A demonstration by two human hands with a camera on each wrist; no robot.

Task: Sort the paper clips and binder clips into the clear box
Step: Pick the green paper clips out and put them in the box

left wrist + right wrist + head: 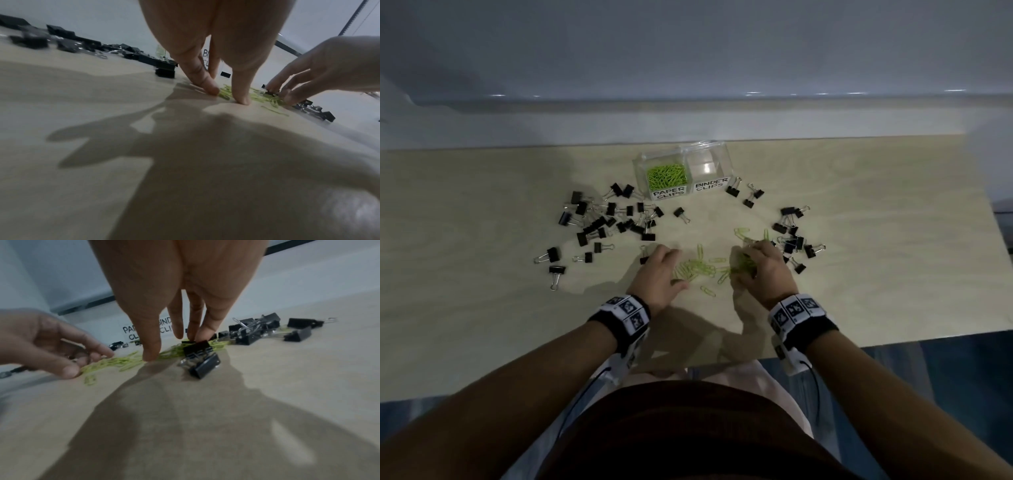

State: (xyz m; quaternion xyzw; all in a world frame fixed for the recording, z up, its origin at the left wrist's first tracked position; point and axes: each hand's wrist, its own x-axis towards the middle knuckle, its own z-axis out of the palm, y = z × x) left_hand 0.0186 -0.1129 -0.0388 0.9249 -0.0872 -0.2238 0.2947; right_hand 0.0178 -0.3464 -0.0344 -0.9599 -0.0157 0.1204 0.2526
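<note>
Loose green paper clips (700,268) lie on the table between my two hands. My left hand (677,270) has straight fingers, their tips (242,100) pressing on the table at the pile's left edge. My right hand (744,265) stands fingertips-down on a denser clump of green clips (174,352), thumb (152,353) and fingers spread apart. The clear box (722,154) stands behind the pile; its PAPER CLIPS side holds green clips (666,176), while its BINDER CLIPS side (707,168) looks empty. Black binder clips (606,222) are scattered to the left and right (791,240).
A few binder clips (202,363) lie right beside my right fingertips, with more behind them (255,331). One binder clip (644,255) touches my left hand's far side. The table's front edge (859,342) is near my wrists. A wall runs behind the table.
</note>
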